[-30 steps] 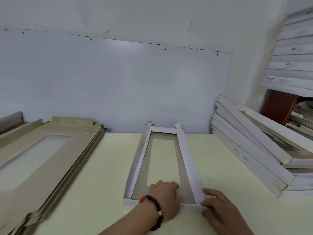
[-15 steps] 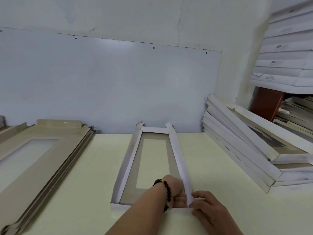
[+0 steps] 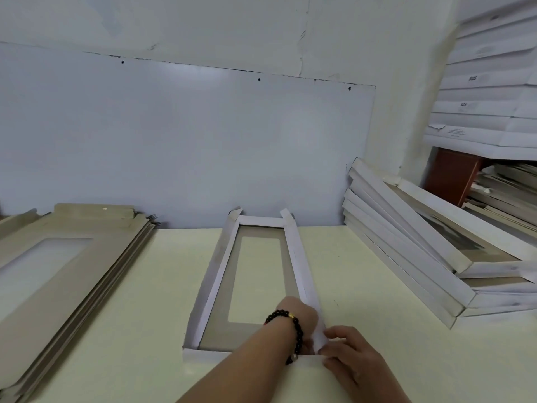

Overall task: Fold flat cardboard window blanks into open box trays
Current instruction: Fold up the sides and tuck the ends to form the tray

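Fingers of the right hand are bent and close together, their tips pressing on the white flap at the near right corner of the cardboard tray. The left hand reaches across from 7 o'clock and sits inside that same corner; its fingers are tucked down against the right wall and hidden by the back of the hand, so whether they pinch the card cannot be told. A bracelet of dark beads with one gold bead circles the left wrist. The two hands nearly touch at the corner.

The tray lies flat on the pale yellow table, its long axis running from 6 toward 12 o'clock, at the centre of the view. Its white side walls stand partly raised along both long edges and the far end, where two corner tabs stick up. The grey-brown floor has a long rectangular window through which the table shows.

At 9 o'clock, well apart from the tray, a stack of flat blanks rests on the table, brown side up, each with a window. At 3 o'clock, a leaning pile of folded trays lies on the table. A pale board covers the wall at 12 o'clock. More white boxes are stacked at 2 o'clock.
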Action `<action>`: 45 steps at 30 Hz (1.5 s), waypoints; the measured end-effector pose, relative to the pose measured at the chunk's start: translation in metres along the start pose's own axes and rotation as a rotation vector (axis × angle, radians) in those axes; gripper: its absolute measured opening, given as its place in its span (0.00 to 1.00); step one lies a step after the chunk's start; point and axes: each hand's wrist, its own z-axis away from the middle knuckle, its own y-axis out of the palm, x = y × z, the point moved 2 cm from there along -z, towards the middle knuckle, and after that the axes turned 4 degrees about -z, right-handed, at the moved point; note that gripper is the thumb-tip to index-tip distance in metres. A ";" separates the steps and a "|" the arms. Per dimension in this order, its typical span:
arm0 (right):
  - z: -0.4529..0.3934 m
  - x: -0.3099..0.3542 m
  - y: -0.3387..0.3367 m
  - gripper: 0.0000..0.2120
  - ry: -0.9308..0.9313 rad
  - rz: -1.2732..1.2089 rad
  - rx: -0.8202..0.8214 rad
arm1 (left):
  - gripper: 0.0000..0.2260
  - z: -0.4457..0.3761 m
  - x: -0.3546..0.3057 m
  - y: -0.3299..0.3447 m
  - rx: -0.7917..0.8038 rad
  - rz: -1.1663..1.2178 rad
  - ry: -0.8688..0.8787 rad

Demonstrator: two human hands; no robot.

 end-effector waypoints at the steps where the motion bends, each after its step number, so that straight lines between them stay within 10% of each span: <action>1: 0.000 0.001 0.000 0.15 -0.003 0.005 -0.004 | 0.02 -0.003 0.001 -0.004 0.027 0.032 -0.003; 16: -0.002 -0.004 0.002 0.17 -0.013 0.009 -0.011 | 0.04 -0.003 0.013 -0.007 0.196 0.425 -0.210; 20: 0.000 -0.001 0.001 0.16 -0.013 0.013 0.000 | 0.08 -0.005 0.011 -0.002 0.258 0.165 -0.182; 27: 0.000 0.002 0.000 0.15 -0.003 0.016 0.016 | 0.14 -0.011 0.001 0.014 0.132 -1.072 0.256; 45: 0.000 0.009 -0.005 0.16 -0.027 0.037 0.040 | 0.07 -0.008 0.000 0.009 0.215 -0.854 0.066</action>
